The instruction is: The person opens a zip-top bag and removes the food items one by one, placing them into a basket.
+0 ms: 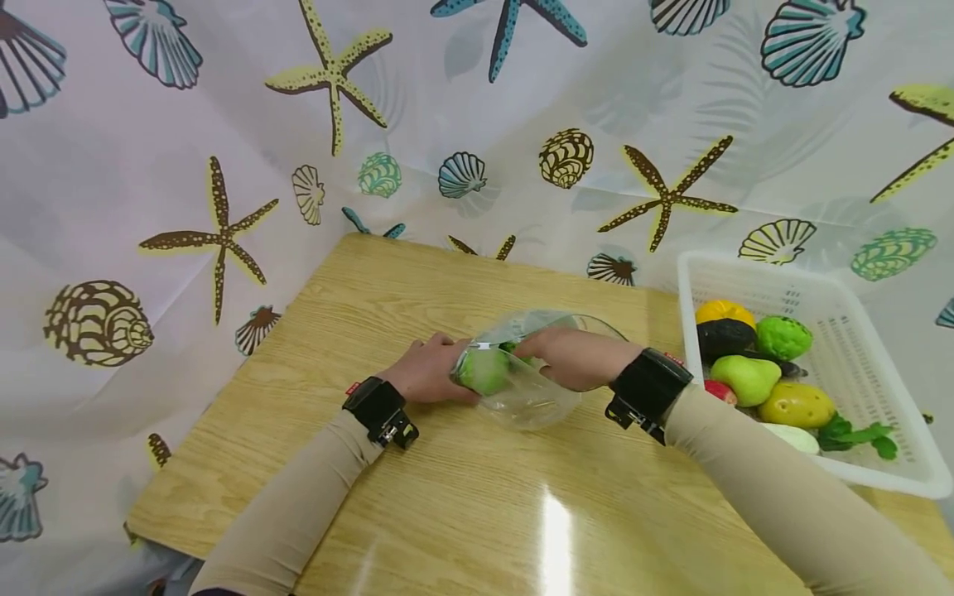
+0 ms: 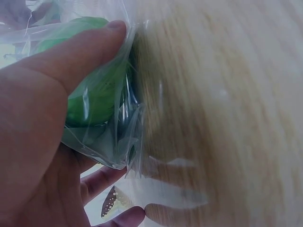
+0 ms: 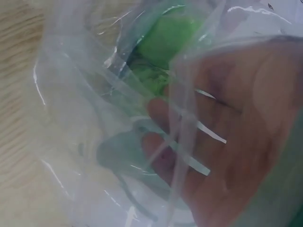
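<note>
In the head view a clear plastic bag lies on the wooden table, its mouth toward the right. A smooth, round light-green fruit or vegetable is inside its left end. My left hand grips that end from outside, the thumb over the plastic and the green piece, other fingers underneath. My right hand reaches into the bag. Its fingertips are at a darker, textured green piece beside the round one. Plastic blurs those fingertips, so whether they pinch it is unclear.
A white plastic basket stands at the right of the table. It holds a green pear, a yellow potato-like piece, a bumpy green piece and other produce. A shell-patterned cloth hangs behind.
</note>
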Available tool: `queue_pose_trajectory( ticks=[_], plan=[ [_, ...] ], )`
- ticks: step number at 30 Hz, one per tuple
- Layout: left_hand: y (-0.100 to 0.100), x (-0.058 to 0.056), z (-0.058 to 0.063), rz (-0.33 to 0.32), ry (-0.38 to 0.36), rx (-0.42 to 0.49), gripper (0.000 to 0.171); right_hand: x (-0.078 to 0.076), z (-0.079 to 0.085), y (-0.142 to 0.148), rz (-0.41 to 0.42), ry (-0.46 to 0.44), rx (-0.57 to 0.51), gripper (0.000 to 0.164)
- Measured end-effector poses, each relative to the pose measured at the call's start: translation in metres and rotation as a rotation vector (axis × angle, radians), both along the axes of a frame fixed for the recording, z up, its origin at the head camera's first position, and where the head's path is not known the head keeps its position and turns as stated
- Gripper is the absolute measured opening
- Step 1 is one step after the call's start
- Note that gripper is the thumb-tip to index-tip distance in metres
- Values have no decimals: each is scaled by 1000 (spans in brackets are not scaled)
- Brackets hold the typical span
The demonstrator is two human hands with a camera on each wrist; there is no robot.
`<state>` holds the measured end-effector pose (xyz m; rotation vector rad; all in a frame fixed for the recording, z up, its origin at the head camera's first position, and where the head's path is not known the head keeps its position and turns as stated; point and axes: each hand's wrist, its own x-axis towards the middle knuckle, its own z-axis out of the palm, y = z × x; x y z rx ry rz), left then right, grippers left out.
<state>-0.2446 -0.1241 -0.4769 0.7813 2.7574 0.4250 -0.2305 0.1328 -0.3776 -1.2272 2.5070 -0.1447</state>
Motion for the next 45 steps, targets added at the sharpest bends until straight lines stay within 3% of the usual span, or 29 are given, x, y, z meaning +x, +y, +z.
queue_pose_trajectory(
  ticks=[14, 24, 33, 38, 45],
  plan=[
    [0, 1, 3, -4, -9, 18, 91, -4, -1, -8, -15, 138, -12, 51],
    [1, 1, 3, -20, 1, 10, 91, -12, -12, -13, 22, 238, -55, 31],
    [1, 0, -1, -22, 25, -5, 91, -16, -17, -22, 68, 424, 35, 14],
    [1, 0, -4, -25, 33, -3, 91, -16, -17, -24, 67, 467, 95, 7],
    [0, 1, 0, -15, 31, -3, 90, -17, -17, -26, 34, 494, -10, 8]
  ],
)
